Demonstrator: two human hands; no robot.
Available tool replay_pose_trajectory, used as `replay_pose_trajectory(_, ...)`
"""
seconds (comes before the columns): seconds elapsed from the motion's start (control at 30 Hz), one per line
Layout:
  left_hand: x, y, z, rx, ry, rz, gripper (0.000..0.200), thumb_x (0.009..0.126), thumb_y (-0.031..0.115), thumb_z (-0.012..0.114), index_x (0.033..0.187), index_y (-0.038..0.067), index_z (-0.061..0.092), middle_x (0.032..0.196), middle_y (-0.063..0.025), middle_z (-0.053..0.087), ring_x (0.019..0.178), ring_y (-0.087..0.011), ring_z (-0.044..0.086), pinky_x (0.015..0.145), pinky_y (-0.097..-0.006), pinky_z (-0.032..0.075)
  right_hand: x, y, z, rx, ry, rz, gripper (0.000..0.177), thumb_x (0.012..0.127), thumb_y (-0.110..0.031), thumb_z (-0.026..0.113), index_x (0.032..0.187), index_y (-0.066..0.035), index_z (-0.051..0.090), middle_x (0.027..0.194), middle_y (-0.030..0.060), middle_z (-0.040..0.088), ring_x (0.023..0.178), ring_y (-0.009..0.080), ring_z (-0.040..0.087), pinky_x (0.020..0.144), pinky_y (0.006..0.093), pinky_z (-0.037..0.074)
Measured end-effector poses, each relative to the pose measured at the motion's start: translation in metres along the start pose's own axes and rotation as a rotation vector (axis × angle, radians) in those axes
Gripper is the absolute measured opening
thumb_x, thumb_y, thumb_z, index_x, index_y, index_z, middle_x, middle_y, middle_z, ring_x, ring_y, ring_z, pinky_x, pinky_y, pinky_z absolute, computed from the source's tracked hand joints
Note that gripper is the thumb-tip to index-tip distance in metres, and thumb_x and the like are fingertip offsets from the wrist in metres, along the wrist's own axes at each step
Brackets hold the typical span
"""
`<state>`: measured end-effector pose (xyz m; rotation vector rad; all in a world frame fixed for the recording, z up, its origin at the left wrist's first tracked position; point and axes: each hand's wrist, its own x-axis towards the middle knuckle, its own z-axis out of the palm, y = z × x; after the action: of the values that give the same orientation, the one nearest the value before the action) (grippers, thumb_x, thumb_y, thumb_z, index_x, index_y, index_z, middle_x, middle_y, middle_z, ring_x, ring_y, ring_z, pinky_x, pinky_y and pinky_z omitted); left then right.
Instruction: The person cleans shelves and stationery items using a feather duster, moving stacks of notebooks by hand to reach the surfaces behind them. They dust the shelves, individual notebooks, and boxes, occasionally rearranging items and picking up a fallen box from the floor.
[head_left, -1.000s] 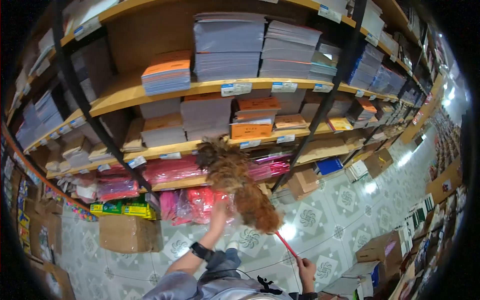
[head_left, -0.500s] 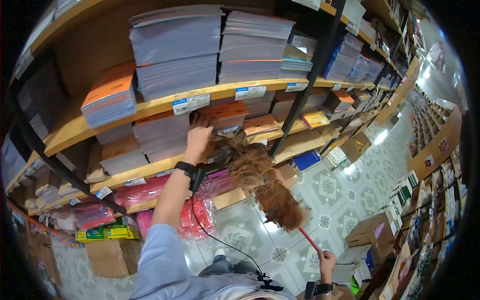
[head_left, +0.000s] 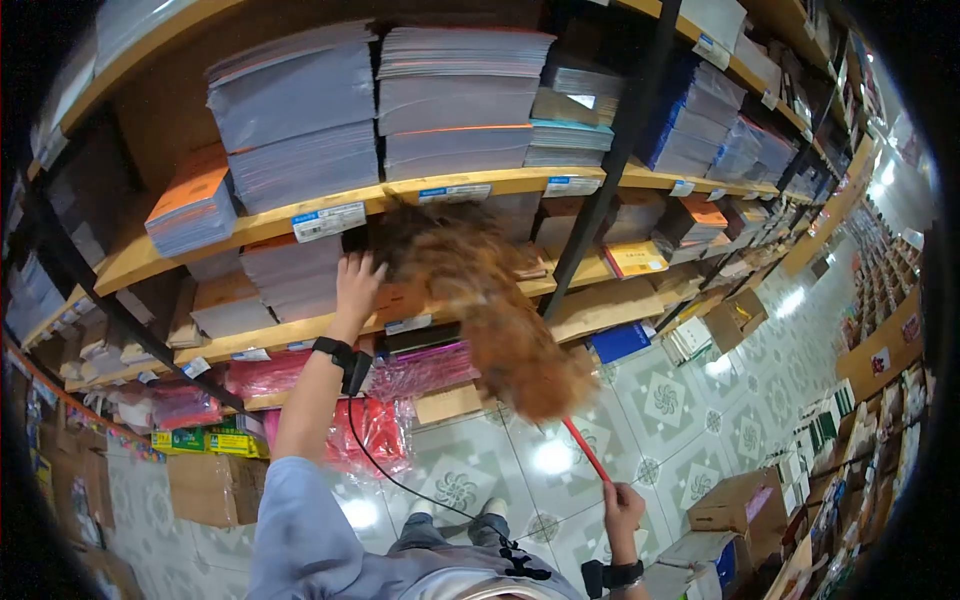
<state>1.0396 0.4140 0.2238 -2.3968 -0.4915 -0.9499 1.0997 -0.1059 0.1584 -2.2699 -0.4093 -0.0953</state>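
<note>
The thin red stick of the fluffy brown feather duster (head_left: pixel 480 300) is gripped in the closed right hand (head_left: pixel 622 507), far back, so the feathers reach the yellow wooden shelf (head_left: pixel 230 232). The left hand (head_left: pixel 357 283) is laid open, fingers spread, against a grey paper stack (head_left: pixel 290 275), likely to steady it.

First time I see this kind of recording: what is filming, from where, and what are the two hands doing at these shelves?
There is no machine here: one camera sits on the person's head and looks down through a wide lens, so straight lines look bent. The left hand, fingers spread, lies against grey paper stacks on the wooden shelves. The right hand, low down, grips the brown feather duster with a thin red handle; its feathers reach up beside the left hand. Below are a patterned tiled floor and a brown cardboard box.
</note>
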Motion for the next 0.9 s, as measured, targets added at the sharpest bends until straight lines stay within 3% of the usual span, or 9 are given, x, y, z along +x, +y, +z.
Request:
replay_pose_trajectory(0.03, -0.001, 0.002, -0.004, -0.017, -0.021, 0.025, 0.021, 0.062, 0.016, 0.049, 0.08, 0.009, 0.058, 0.095, -0.0082, 0.048, 0.091, -0.0265, 0.043, 0.081, -0.0396, 0.034, 0.009, -0.028, -0.001, -0.027, 0.016, -0.15, 0.016, 0.071, -0.017, 0.06, 0.065, -0.002, 0.056, 0.052, 0.0124, 0.05, 0.043, 0.0243, 0.048, 0.042, 0.0298, 0.036)
replay_pose_trajectory(0.13, -0.005, 0.003, 0.007, 0.022, -0.028, 0.053, 0.022, 0.064, 0.016, 0.049, 0.083, 0.008, 0.057, 0.093, -0.0082, 0.048, 0.09, -0.0258, 0.043, 0.08, -0.0389, 0.035, 0.035, -0.039, -0.006, -0.167, 0.032, -0.353, 0.013, 0.071, -0.014, 0.058, 0.067, -0.001, 0.056, 0.051, 0.0126, 0.048, 0.043, 0.0253, 0.047, 0.041, 0.0316, 0.034)
replay_pose_trajectory(0.33, 0.002, 0.032, -0.008, 0.093, -0.07, -0.034, 0.024, 0.066, 0.014, 0.049, 0.088, 0.005, 0.056, 0.095, -0.0093, 0.047, 0.091, -0.0269, 0.043, 0.085, -0.0405, 0.033, 0.056, 0.01, -0.05, -0.251, 0.239, -0.343, 0.013, 0.069, -0.013, 0.06, 0.063, -0.004, 0.054, 0.049, 0.008, 0.046, 0.041, 0.0237, 0.045, 0.039, 0.0314, 0.033)
replay_pose_trajectory(0.4, -0.002, 0.044, -0.013, 0.1, -0.111, -0.082, 0.025, 0.066, 0.013, 0.049, 0.089, 0.004, 0.055, 0.095, -0.01, 0.047, 0.092, -0.0277, 0.043, 0.087, -0.0416, 0.031, 0.051, 0.021, -0.046, -0.207, 0.149, -0.364, 0.012, 0.069, -0.013, 0.06, 0.064, -0.004, 0.054, 0.049, 0.0083, 0.047, 0.041, 0.0229, 0.045, 0.039, 0.0304, 0.033)
replay_pose_trajectory(0.47, 0.003, 0.05, -0.017, 0.072, -0.097, -0.16, 0.027, 0.062, 0.011, 0.054, 0.088, 0.004, 0.055, 0.094, -0.0105, 0.046, 0.095, -0.0291, 0.041, 0.089, -0.0437, 0.03, 0.045, 0.032, -0.045, -0.176, 0.1, -0.328, 0.013, 0.07, -0.013, 0.059, 0.063, -0.003, 0.054, 0.05, 0.0095, 0.048, 0.041, 0.0235, 0.046, 0.039, 0.0306, 0.033)
replay_pose_trajectory(0.6, 0.007, 0.06, -0.016, 0.079, -0.055, -0.238, 0.025, 0.069, 0.016, 0.054, 0.09, 0.002, 0.054, 0.096, -0.0121, 0.045, 0.096, -0.0302, 0.04, 0.091, -0.0442, 0.027, 0.031, 0.062, -0.055, -0.219, 0.069, -0.099, 0.022, 0.075, -0.017, 0.055, 0.061, 0.0, 0.054, 0.049, 0.0121, 0.048, 0.041, 0.0252, 0.045, 0.04, 0.0313, 0.034)
replay_pose_trajectory(0.67, 0.006, 0.065, -0.014, 0.07, -0.062, -0.252, 0.024, 0.072, 0.018, 0.053, 0.091, 0.003, 0.054, 0.095, -0.0121, 0.045, 0.096, -0.0299, 0.04, 0.091, -0.0441, 0.027, 0.027, 0.064, -0.062, -0.221, 0.043, 0.111, 0.025, 0.077, -0.018, 0.054, 0.061, 0.0, 0.054, 0.047, 0.0124, 0.047, 0.039, 0.0226, 0.043, 0.04, 0.0303, 0.034)
replay_pose_trajectory(0.8, 0.002, 0.064, -0.006, 0.076, -0.043, -0.294, 0.025, 0.069, 0.018, 0.053, 0.09, 0.004, 0.052, 0.094, -0.0106, 0.045, 0.096, -0.0289, 0.04, 0.092, -0.0451, 0.026, 0.016, 0.071, -0.046, -0.077, 0.004, 0.028, 0.029, 0.078, -0.022, 0.053, 0.065, 0.003, 0.055, 0.042, 0.0096, 0.039, 0.036, 0.0143, 0.033, 0.037, 0.0291, 0.026)
replay_pose_trajectory(0.9, 0.004, 0.065, -0.009, 0.062, 0.005, -0.298, 0.027, 0.068, 0.02, 0.055, 0.09, 0.005, 0.053, 0.094, -0.0104, 0.045, 0.097, -0.0278, 0.04, 0.091, -0.0457, 0.026, 0.013, 0.079, -0.043, -0.101, 0.001, 0.088, 0.03, 0.079, -0.022, 0.052, 0.062, 0.002, 0.053, 0.042, 0.0093, 0.04, 0.037, 0.0137, 0.033, 0.037, 0.0288, 0.026)
